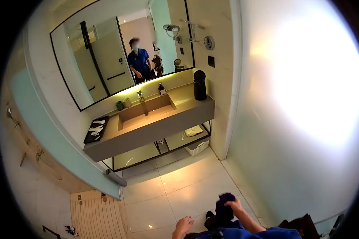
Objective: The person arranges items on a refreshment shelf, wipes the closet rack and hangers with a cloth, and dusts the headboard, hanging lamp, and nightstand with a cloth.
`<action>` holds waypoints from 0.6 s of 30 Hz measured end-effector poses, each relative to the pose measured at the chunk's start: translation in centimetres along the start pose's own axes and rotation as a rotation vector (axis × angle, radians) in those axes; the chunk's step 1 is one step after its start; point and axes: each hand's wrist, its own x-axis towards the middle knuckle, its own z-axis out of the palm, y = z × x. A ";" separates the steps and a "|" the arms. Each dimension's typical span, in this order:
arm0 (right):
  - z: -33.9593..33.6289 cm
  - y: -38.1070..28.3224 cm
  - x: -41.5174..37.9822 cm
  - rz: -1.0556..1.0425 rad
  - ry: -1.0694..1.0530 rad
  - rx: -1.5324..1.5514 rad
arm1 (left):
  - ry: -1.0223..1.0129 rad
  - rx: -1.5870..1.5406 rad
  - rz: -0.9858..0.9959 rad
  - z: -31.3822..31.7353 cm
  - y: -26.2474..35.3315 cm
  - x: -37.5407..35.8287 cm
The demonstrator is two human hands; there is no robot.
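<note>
At the bottom of the view, my right hand [236, 205] is closed around a dark purple cloth [224, 206], which hangs bunched in front of my body. My left hand [182, 226] is held low over the tiled floor [147, 207], its fingers apart and nothing in them. Neither hand touches the washbasin counter [155, 131] ahead.
On the counter are a black tray [96, 129] with white packets, two cups [126, 102], a soap bottle [162, 89] and a black canister [200, 85]. A white basket [198, 147] sits below. Glass panels [68, 139] stand left, a frosted wall [275, 159] right. A mirror [103, 71] hangs above.
</note>
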 end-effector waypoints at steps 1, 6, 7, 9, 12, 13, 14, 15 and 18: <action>1.9 -2.8 4.0 0.019 -0.088 0.096 | 0.010 -0.011 -0.011 -1.4 -0.3 2.2; 14.0 -19.9 24.8 -0.447 -0.252 -0.171 | 0.183 -0.298 -0.107 -5.1 -6.2 10.9; 16.7 -23.8 27.7 -0.517 -0.270 -0.158 | 0.173 -0.259 -0.134 -5.7 -7.7 12.1; 21.6 -28.5 35.3 -0.646 -0.209 -0.155 | 0.180 -0.185 -0.188 -8.0 -9.9 15.0; 28.4 -33.8 43.8 -0.775 -0.031 -0.246 | 0.226 -0.266 -0.336 -12.2 -12.4 20.3; 30.4 -34.8 47.1 -0.815 0.045 -0.366 | 0.236 -0.259 -0.343 -14.5 -13.4 22.8; 31.8 -35.0 51.2 -0.850 0.125 -0.492 | 0.241 -0.259 -0.353 -16.5 -14.1 25.2; 32.6 -34.2 56.4 -0.772 0.136 -0.630 | 0.236 -0.268 -0.373 -17.9 -14.4 27.3; 34.6 -29.4 68.6 -0.634 0.166 -1.159 | 0.264 -0.246 -0.338 -23.8 -16.0 34.6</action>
